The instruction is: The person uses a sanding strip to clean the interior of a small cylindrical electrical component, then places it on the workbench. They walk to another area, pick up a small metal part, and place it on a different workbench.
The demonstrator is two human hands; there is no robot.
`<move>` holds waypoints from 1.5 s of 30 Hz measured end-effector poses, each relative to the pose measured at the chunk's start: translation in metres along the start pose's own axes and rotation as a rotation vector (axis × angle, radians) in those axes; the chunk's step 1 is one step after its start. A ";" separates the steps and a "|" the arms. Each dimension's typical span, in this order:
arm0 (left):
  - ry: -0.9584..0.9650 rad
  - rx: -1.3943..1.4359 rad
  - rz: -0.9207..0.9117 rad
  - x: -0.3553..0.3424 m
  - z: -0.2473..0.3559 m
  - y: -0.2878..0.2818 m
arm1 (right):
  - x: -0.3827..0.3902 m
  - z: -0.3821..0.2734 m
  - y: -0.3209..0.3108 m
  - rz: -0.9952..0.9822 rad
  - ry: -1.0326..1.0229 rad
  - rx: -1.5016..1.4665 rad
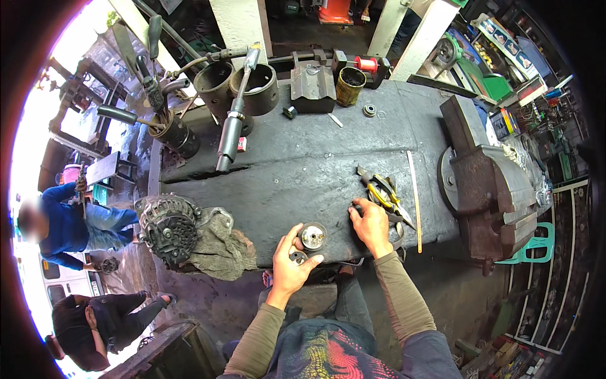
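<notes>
My left hand [291, 268] grips a small dark round part [298, 258], beside a round metal piece with a pale, silvery centre [314, 239] at the bench's near edge. My right hand [369, 227] has thumb and fingers closed around something small and dark [356, 207], partly hidden, next to yellow-and-black pliers [380, 191] and other tools. Left of my hands lie an alternator [167, 237] and a crumpled grey rag [221, 252]. A narrow steel rule [414, 196] lies to the right of the pliers.
The dark bench [290, 170] bears a large vise [489, 202] at right; metal cylinders [255, 95], a tool canister [180, 139], a long rod tool [230, 139], a metal block [312, 95] and a yellow can [347, 95] behind. Two people [57, 215] [95, 331] are at left.
</notes>
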State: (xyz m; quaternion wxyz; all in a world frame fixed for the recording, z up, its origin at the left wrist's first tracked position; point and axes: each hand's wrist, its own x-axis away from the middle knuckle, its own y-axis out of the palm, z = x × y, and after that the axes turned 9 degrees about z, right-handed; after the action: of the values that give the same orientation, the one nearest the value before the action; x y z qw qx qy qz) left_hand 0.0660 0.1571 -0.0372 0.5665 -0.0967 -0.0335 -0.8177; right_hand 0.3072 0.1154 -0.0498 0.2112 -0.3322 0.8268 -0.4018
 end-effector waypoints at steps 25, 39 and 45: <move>0.200 -0.238 0.106 -0.017 0.009 0.015 | 0.029 -0.014 -0.005 -0.113 -0.107 -0.120; 0.049 -0.152 0.101 -0.003 0.033 -0.001 | 0.043 0.011 -0.030 -0.239 0.557 -1.595; 0.049 -0.159 0.110 0.016 0.041 -0.010 | 0.042 0.031 -0.074 -0.272 0.650 -1.671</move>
State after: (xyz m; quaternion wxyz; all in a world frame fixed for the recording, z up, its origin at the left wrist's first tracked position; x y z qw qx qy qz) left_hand 0.0556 0.1527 0.0069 0.6019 -0.1228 0.0507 -0.7874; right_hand 0.3251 0.0354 -0.0119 -0.3916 -0.3423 0.8215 0.2336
